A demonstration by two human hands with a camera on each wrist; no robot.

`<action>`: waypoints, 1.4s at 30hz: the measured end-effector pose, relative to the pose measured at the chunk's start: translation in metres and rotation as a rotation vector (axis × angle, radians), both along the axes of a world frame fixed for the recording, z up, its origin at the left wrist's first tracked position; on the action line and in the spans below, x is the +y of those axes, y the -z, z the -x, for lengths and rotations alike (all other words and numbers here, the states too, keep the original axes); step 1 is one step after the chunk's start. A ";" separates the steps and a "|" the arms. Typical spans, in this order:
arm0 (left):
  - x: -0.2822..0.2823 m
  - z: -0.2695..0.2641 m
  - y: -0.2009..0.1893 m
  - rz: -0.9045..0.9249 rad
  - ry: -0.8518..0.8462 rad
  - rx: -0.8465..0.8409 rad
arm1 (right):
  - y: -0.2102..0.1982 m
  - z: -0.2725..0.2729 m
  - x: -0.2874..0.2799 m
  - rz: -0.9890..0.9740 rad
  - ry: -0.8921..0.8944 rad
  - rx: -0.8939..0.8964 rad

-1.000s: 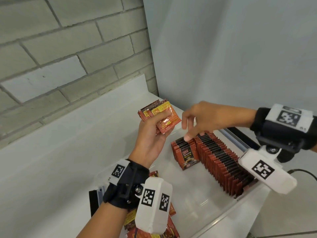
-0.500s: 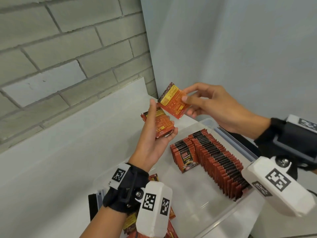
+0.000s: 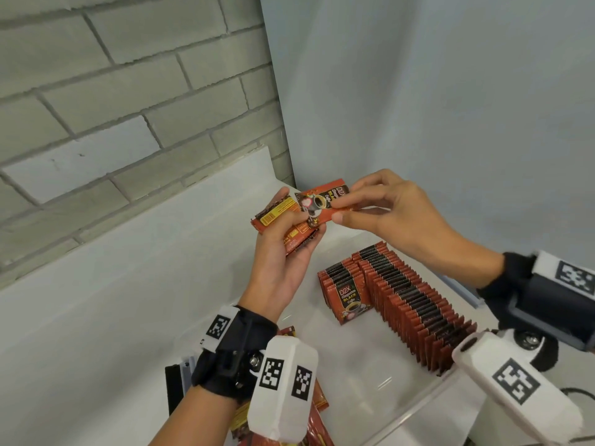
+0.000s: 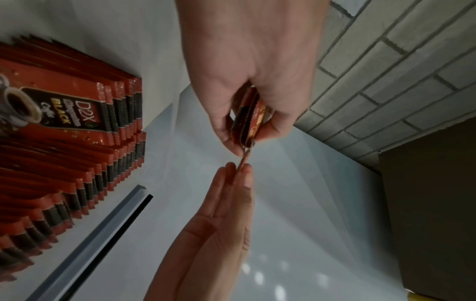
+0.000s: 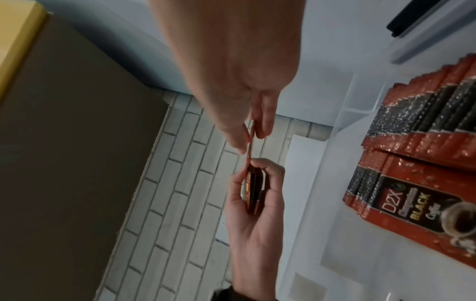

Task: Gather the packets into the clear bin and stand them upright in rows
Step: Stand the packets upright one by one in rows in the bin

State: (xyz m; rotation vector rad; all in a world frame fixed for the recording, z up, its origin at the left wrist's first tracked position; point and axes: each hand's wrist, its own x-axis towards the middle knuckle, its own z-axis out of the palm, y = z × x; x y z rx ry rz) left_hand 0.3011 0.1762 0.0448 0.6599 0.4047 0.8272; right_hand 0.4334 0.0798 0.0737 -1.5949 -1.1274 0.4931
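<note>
A second ago the right hand (image 3: 396,214) was down at the short row of standing packets (image 3: 346,289) in the clear bin (image 3: 415,410); it has since risen, and half a second ago it pinched one packet (image 3: 325,201) back side out, above the stack. That packet now shows its printed front — turned over — and touches the small stack (image 3: 283,223) in the left hand (image 3: 283,262), which has tipped lower, its thumb now pressed across the top packet.
</note>
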 end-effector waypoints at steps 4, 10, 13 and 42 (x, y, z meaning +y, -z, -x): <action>-0.002 -0.001 -0.002 -0.016 -0.026 0.023 | -0.007 -0.006 0.000 -0.018 -0.012 0.305; -0.002 0.000 0.000 -0.084 -0.031 0.048 | -0.016 -0.017 0.001 0.059 -0.071 0.591; -0.002 0.000 0.000 -0.105 -0.025 0.052 | -0.018 -0.022 0.002 0.101 -0.080 0.576; 0.002 0.004 -0.001 0.059 -0.145 0.029 | 0.017 0.019 0.012 0.704 -0.674 -1.094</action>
